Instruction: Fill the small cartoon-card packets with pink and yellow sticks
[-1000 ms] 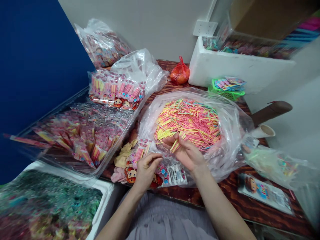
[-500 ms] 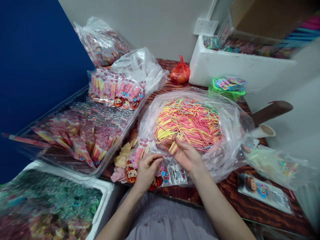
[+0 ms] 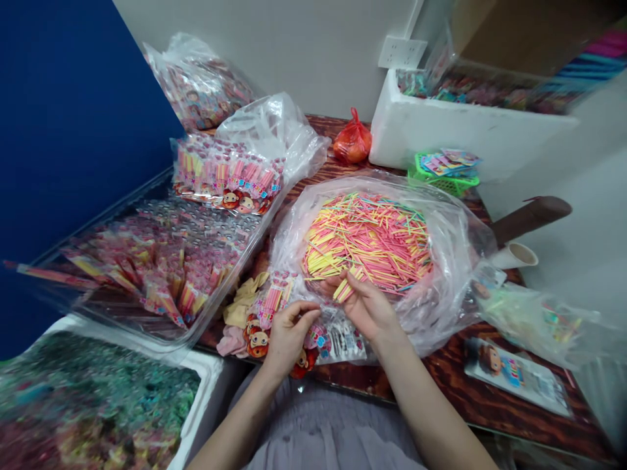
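Note:
A big clear plastic bag lies open on the wooden table, holding a heap of thin pink, yellow and green sticks. My right hand rests at the heap's near edge, palm up, fingers closed on a small bunch of sticks. My left hand is curled in a pinch just left of it, above a small printed cartoon packet. What its fingertips hold is too small to make out. More cartoon packets lie under that hand.
A clear tray of filled packets sits at left, with a bag of packets behind it. White foam boxes stand at back right and near left. An orange bag, green basket, cardboard tubes and another packet surround the heap.
The right hand's fingers have shifted slightly on the bunch of sticks. The left hand has stayed almost still.

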Demonstrator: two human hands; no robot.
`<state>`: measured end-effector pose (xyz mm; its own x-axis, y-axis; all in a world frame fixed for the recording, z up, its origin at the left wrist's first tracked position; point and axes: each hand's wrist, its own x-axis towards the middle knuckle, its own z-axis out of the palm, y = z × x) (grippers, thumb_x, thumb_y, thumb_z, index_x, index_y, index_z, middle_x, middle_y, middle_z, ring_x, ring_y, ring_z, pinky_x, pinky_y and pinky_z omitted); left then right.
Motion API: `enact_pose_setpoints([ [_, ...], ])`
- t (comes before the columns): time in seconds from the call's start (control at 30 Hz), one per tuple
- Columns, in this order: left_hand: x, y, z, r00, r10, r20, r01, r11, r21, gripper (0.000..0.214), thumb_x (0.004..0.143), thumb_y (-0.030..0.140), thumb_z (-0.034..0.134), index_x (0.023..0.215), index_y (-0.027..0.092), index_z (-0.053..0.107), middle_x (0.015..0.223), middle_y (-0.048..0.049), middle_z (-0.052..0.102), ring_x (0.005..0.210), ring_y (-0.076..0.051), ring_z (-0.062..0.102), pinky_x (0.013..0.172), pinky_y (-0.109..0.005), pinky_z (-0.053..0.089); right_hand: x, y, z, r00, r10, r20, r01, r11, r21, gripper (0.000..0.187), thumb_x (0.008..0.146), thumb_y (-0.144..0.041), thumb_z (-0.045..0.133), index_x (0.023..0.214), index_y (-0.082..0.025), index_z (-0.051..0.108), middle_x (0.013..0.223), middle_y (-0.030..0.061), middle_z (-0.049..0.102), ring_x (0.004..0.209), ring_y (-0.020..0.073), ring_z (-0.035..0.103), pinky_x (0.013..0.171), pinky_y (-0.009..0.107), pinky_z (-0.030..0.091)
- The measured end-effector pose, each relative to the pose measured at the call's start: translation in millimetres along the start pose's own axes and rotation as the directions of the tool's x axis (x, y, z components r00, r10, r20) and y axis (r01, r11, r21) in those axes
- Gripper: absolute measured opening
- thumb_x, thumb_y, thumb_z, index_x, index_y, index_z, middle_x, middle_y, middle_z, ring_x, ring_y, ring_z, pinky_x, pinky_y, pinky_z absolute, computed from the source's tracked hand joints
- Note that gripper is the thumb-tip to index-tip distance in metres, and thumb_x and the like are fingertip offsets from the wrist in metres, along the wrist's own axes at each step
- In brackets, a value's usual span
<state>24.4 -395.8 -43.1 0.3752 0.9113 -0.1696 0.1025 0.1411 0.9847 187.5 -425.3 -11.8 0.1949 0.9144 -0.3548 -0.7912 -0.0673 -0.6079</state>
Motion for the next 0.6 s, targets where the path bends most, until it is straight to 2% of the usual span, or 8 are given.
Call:
enact_pose_setpoints([
  [0.1,0.0,0.5,0.0,0.998,-0.06,0.009,0.06,0.996,-0.068,0.015,0.073,0.03,0.07,0.078,0.016,0.071,0.068,0.0008,0.067,0.06,-0.011,0.057,0.058,-0.021,0.045,-0.7,-1.2,-1.5,1.0,0.003,0.007,-0.003,1.0,0.031,0.014,0.075,-0.03,0.075,0.082,-0.019,0.068,0.078,0.0032,0.077,0.086,0.0227,0.073,0.097,0.043,0.049],
  [0.2,0.3,-0.2,1.4,0.997,-0.083,0.008,0.083,0.988,-0.13,0.017,0.071,0.03,0.072,0.076,0.015,0.067,0.066,0.0016,0.064,0.059,-0.01,0.056,0.057,-0.02,0.044,-3.7,-1.3,1.0,0.998,-0.04,0.047,0.042,0.998,-0.037,0.014,0.078,-0.031,0.073,0.082,-0.018,0.069,0.079,0.0044,0.076,0.091,0.0233,0.071,0.097,0.042,0.048],
  [0.3,0.7,-2.0,2.4,0.996,-0.092,0.017,0.094,0.984,-0.153,0.02,0.071,0.033,0.073,0.073,0.015,0.063,0.063,0.003,0.06,0.057,-0.01,0.054,0.055,-0.019,0.043,-5.5,-0.4,3.8,0.996,-0.056,0.075,0.063,0.993,-0.1,0.015,0.079,-0.032,0.072,0.083,-0.018,0.07,0.079,0.0052,0.076,0.094,0.024,0.071,0.098,0.041,0.046],
  [0.4,-0.2,-4.0,1.7,0.993,-0.105,0.049,0.112,0.982,-0.153,0.022,0.074,0.036,0.07,0.073,0.016,0.061,0.061,0.0035,0.059,0.055,-0.01,0.054,0.054,-0.02,0.043,-4.0,0.3,2.8,0.996,-0.058,0.066,0.062,0.996,-0.064,0.014,0.079,-0.032,0.073,0.082,-0.019,0.07,0.08,0.004,0.076,0.093,0.0231,0.071,0.1,0.041,0.046],
  [0.5,-2.4,-4.5,-0.1,0.994,-0.086,0.07,0.093,0.99,-0.104,0.023,0.08,0.038,0.064,0.074,0.016,0.061,0.058,0.0033,0.059,0.052,-0.01,0.053,0.052,-0.02,0.041,-0.1,-0.3,-2.1,0.998,-0.05,0.046,0.049,0.999,0.015,0.012,0.079,-0.031,0.073,0.081,-0.02,0.069,0.082,0.0027,0.076,0.094,0.0213,0.07,0.102,0.041,0.045],
  [0.6,-3.7,-3.2,-1.2,0.999,-0.003,0.04,0.003,1.0,-0.011,0.02,0.083,0.034,0.061,0.074,0.016,0.064,0.061,0.0023,0.06,0.056,-0.011,0.054,0.055,-0.021,0.042,3.4,-2.3,-5.8,0.998,-0.053,0.032,0.051,0.997,0.061,0.01,0.08,-0.029,0.071,0.083,-0.021,0.068,0.087,0.0024,0.076,0.095,0.0196,0.07,0.104,0.04,0.044],
])
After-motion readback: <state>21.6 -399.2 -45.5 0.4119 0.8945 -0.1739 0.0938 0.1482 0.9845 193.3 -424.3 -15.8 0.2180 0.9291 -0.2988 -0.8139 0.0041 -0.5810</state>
